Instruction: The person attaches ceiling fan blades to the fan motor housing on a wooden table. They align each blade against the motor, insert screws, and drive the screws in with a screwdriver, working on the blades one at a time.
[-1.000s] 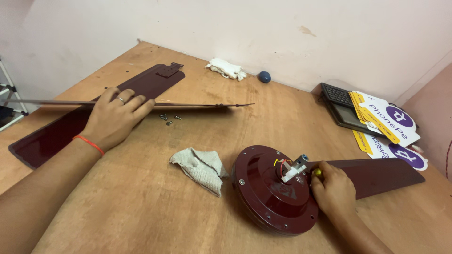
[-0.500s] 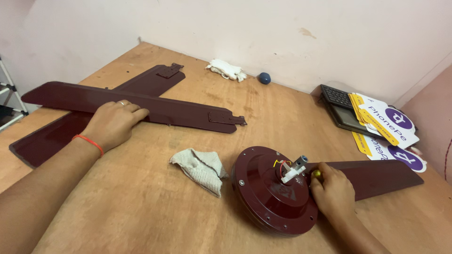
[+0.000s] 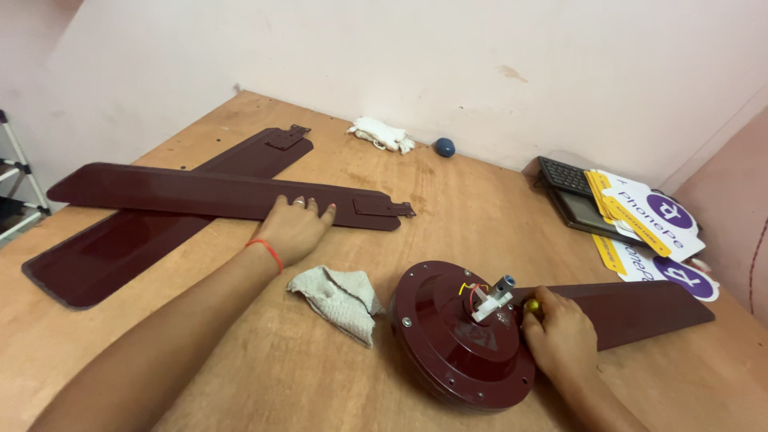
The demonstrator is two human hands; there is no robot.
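My left hand (image 3: 294, 230) lies flat on a maroon fan blade (image 3: 200, 194), fingers spread over its near edge. That blade rests crosswise on a second maroon blade (image 3: 152, 236). A round maroon fan motor housing (image 3: 452, 336) with a grey shaft and coloured wires sits in front of me. My right hand (image 3: 562, 336) rests at the housing's right rim, closed on a small tool with a yellow end (image 3: 531, 306). A third blade (image 3: 632, 310) runs out to the right from under that hand.
A crumpled grey rag (image 3: 336, 296) lies between my hands. At the back wall are a white cloth (image 3: 382, 134) and a small blue ball (image 3: 444, 147). A dark keypad device (image 3: 572, 192) and printed cards (image 3: 648, 228) sit at the right. A metal rack (image 3: 16, 192) stands at the left.
My left hand has turned the blade from on edge to flat and slid it right, toward the motor housing. My right hand has stayed at the housing.
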